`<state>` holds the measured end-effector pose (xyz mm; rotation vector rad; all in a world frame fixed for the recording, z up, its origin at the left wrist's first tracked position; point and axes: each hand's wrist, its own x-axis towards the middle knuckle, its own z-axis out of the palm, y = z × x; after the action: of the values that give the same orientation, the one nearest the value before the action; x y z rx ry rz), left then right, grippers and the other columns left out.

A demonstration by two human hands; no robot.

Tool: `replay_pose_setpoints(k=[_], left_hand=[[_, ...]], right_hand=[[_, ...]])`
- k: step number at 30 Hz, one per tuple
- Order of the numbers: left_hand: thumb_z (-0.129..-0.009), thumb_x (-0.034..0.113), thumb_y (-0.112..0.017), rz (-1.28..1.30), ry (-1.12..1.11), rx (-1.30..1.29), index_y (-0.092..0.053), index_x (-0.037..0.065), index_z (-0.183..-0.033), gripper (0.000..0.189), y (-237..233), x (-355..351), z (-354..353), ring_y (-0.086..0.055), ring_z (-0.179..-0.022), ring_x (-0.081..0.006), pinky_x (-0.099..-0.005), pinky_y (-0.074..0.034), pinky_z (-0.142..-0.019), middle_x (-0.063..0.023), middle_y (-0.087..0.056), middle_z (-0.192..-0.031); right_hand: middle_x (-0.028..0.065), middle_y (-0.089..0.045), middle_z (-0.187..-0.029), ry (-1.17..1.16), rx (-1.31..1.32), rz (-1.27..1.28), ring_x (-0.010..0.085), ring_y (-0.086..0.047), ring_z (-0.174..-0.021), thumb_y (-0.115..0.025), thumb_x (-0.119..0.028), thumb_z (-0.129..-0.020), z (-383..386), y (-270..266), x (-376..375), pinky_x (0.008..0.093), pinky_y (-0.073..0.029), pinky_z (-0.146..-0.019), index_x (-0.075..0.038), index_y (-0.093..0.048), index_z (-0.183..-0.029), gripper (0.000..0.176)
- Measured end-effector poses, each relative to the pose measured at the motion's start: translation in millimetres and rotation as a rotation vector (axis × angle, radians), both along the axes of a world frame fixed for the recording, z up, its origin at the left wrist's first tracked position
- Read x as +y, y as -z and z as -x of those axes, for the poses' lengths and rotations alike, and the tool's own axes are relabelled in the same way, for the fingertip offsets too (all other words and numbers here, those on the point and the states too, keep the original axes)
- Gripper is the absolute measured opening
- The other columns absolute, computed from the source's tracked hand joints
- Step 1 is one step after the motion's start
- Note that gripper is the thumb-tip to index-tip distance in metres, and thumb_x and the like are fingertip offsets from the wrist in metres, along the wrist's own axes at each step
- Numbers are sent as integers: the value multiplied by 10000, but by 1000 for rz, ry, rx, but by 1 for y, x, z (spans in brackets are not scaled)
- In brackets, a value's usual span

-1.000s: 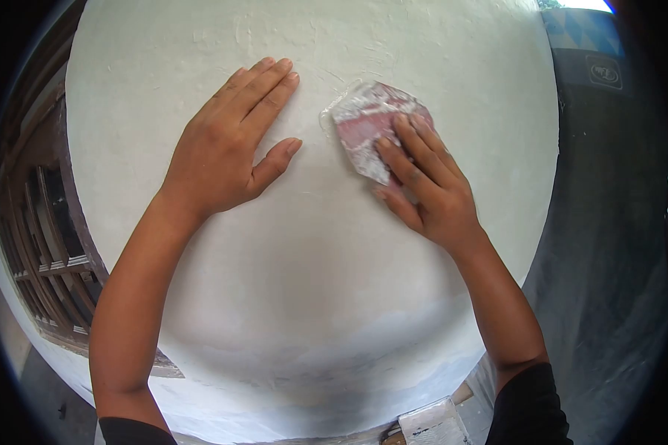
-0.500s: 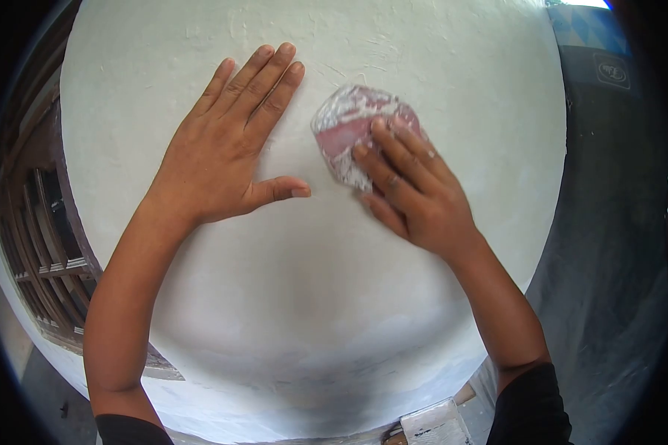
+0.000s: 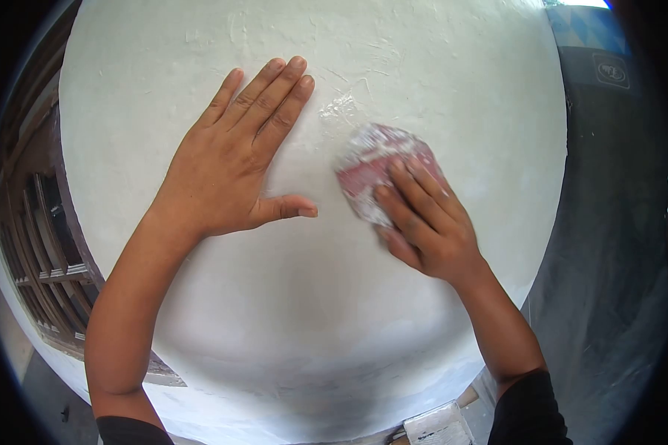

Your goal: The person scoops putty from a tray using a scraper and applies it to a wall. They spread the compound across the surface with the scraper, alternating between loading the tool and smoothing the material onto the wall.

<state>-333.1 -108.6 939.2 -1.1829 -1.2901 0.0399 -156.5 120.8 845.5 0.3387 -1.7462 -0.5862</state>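
Pink scraper point(image 3: 360, 176) well within edges of wall point(image 3: 497, 141)

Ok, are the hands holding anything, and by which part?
The right hand holds a white-smeared pink pad by its lower-right side in view; the left hand holds nothing.
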Motion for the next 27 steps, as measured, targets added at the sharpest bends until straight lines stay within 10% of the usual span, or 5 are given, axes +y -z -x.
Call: replay_pose_setpoints(k=[27], left_hand=[[-629,987,-386,42,-47,2,-232,118,-1620,1327,13,1,-2,-233,-1547,-248,-459,-165,-1286,-83,-273,-1666]], right_hand=[[223,-556,-1453,11,172,112,392,-522,-1362,-753,-201,-886,-1,13,8,478,-446,-1109,-18,-654,-1311,474]])
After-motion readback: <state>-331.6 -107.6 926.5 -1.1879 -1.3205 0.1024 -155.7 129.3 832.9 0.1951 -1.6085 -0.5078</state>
